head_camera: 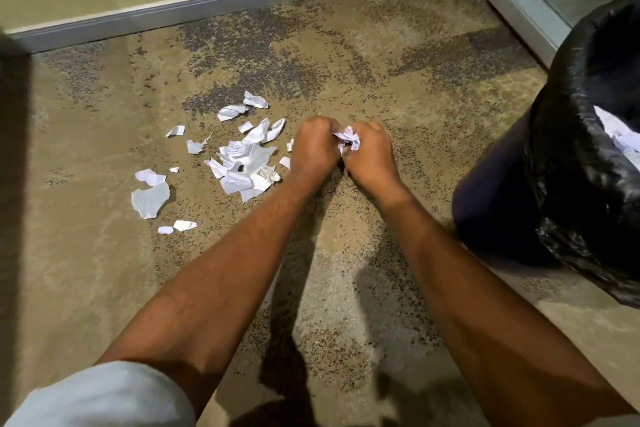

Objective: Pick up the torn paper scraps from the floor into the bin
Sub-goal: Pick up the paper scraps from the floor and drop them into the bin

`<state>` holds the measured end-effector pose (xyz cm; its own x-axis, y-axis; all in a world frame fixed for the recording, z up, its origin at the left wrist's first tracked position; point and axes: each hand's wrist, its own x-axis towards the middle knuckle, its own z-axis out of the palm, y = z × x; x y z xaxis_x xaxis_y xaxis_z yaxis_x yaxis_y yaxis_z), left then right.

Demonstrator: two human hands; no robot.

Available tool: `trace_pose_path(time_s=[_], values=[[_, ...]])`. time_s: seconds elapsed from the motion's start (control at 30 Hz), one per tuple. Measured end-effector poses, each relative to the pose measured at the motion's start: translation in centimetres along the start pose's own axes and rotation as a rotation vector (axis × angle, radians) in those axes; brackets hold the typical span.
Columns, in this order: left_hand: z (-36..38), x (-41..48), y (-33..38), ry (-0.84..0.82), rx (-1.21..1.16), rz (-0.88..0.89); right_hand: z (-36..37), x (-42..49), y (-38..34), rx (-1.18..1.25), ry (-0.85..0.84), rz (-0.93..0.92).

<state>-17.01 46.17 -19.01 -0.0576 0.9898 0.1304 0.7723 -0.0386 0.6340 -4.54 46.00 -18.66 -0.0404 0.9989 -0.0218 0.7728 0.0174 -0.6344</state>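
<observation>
At the left, torn paper scraps [242, 163] lie scattered on the mottled brown carpet [346, 62]. The largest scrap [150, 199] sits at the left edge of the scatter with two small bits just nearer. A denser heap, some of it printed, lies in the middle, and more pieces trail toward the far grey baseboard [207, 7]. A pale sleeve [104, 395] shows at the near left corner.

Just right of the heap, the left hand [315, 146] and right hand [372, 156] meet low over the carpet, knuckles up and touching each other. Both sets of fingers are curled under and closed on a crumpled paper wad [348, 139] that pokes out between the hands. The fingertips themselves are hidden behind the backs of the hands.

To the right stands a dark bin [502, 201] with a glossy black liner [588, 149] draped over its rim, well apart from the hands. White paper [620, 135] already lies inside it. Beyond the bin, at the far right, is a white-framed glass door [526, 7].
</observation>
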Motion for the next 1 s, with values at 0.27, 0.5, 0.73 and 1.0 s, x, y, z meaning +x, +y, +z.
trace_pose_path(time_s=[0.27,0.5,0.73,1.0], values=[[-1.6,-2.8,0.4,-0.020,-0.117,-0.218,0.8,-2.4,-2.3,0.475,-0.009,0.451],[-3.3,-6.8,1.3,-0.074,-0.392,-0.398,-1.5,-6.6,-3.5,0.840,-0.097,0.586],[-6.0,-9.7,3.9,-0.036,-0.423,-0.434,-4.1,-9.7,-5.4,0.863,-0.119,0.587],[-13.0,-9.3,10.6,0.015,-0.488,-0.322,-11.9,-11.3,-10.6,0.969,-0.037,0.395]])
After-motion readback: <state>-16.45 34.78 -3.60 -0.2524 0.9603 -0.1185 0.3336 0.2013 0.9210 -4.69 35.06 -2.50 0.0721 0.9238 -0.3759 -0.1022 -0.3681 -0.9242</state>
